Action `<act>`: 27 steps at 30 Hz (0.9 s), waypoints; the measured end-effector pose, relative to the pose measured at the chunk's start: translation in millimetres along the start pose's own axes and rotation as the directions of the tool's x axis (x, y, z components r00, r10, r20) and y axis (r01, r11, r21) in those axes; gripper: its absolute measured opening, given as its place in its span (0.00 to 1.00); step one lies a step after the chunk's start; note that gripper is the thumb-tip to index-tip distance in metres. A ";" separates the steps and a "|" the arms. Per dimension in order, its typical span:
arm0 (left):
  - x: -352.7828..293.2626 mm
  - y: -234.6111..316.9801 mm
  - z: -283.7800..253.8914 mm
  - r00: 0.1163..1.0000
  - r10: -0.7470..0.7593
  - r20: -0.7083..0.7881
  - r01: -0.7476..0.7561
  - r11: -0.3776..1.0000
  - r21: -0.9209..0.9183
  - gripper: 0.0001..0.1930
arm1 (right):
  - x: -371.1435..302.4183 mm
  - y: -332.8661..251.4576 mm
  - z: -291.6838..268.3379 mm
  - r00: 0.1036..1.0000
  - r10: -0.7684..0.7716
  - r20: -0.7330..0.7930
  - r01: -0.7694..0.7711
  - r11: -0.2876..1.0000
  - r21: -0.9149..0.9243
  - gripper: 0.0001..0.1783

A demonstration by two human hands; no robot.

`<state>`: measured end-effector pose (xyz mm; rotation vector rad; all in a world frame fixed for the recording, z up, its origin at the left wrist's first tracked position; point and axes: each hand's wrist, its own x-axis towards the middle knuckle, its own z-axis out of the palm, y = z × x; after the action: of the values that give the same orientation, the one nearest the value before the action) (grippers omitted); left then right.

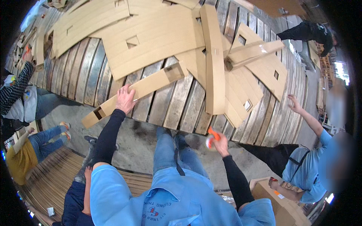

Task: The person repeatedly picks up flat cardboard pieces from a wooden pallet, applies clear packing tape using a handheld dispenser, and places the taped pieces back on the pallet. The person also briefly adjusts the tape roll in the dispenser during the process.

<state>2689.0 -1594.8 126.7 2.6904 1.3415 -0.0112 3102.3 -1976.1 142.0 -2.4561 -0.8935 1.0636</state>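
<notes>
Cardboard is the material in hand: your left hand [125,98] lies flat, fingers spread, on top of a long folded cardboard channel [139,92] that runs slantwise across the slatted wooden worktop [173,107], its near end overhanging the edge toward the concrete floor [139,141]. The hand presses on the piece rather than pinching it. Your right hand [220,142] is closed around an orange-handled tape dispenser [211,137], held low off the worktop edge and well apart from the channel. Further up the worktop lie many flat die-cut cardboard sheets [151,37] with square cut-outs, and a second long cardboard strip [214,60] stands nearly lengthwise beside them, touching the sheets beneath. Judgement: the channel looks only lightly controlled, since one open palm holds a long piece that hangs past the edge. You would do well to keep the palm pressing near the middle of the piece, draw it square to the worktop edge before the dispenser comes near, and bring the dispenser in along the fold, not across it, so the flaps do not spring open. A co-worker in a light blue shirt [307,165] reaches an arm toward the worktop on your right, and seated people are at your left; keep the free end of the channel out of their way.
</notes>
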 end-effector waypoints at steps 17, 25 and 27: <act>216.8 -59.7 0.8 0.923 -0.283 -0.262 0.229 0.949 -0.218 0.42 | -37.6 3.3 18.3 0.933 0.357 0.044 -0.358 0.915 0.185 0.31; 322.6 197.4 57.9 0.887 -0.462 0.002 0.333 0.637 -0.695 0.41 | -49.9 -45.4 -4.3 0.956 0.292 0.023 -0.280 0.890 0.360 0.34; 321.9 211.3 81.5 0.850 -0.525 -0.047 0.346 0.622 -0.703 0.39 | -47.1 -42.9 -17.9 0.960 0.276 -0.046 -0.245 0.908 0.340 0.33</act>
<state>3055.8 -1474.8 49.2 1.7403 1.6383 0.6606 3072.7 -1975.4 201.2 -2.3533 -0.3250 1.0720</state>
